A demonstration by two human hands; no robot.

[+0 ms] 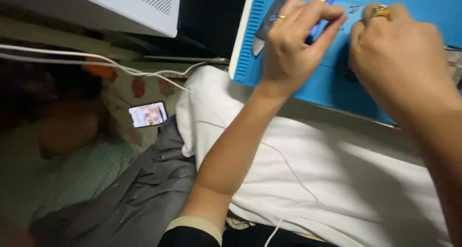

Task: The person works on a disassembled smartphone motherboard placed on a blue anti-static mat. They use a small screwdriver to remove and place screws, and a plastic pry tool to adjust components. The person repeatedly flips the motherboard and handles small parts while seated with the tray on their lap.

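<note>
Hands over ribbed blue mat (pixel 288 83): left (pixel 293 40) pinches slim blue tool (pixel 315 29) (right (pixel 399 49) curled).

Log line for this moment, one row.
left hand: pinching blue tool | right hand: fingers curled on blue work mat, contents hidden | lit phone off to the left
</note>
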